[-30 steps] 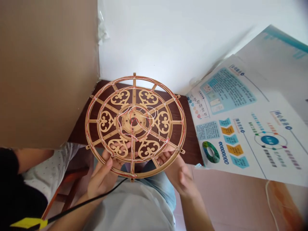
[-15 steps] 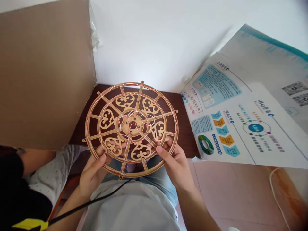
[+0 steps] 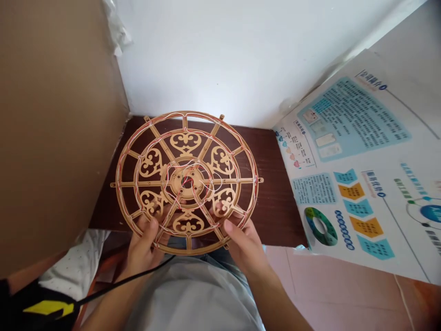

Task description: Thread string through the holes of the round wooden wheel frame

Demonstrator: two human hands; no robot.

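Both my hands hold a round laser-cut wooden wheel frame (image 3: 188, 181) with scrolled heart-shaped fretwork, spokes and a central hub. Thin red and white wires (image 3: 193, 172) run along its rings and tangle loosely around the hub. My left hand (image 3: 144, 243) grips the lower left of the rim, and my right hand (image 3: 243, 243) grips the lower right, with fingers behind the frame. The frame is held tilted above the dark wooden tabletop. Its underside is hidden.
A dark wood table (image 3: 275, 207) lies behind the frame, against a white wall (image 3: 220, 59). A tall cardboard sheet (image 3: 58, 128) stands at left, and a printed poster (image 3: 354, 170) lies at right. A black cable (image 3: 127, 285) crosses my left forearm. Pink floor tiles (image 3: 330, 285) show below.
The wheel frame has turned clockwise in my hands, moving its spokes and side tabs round. My right hand has shifted its grip along the rim, and the view has swung slightly.
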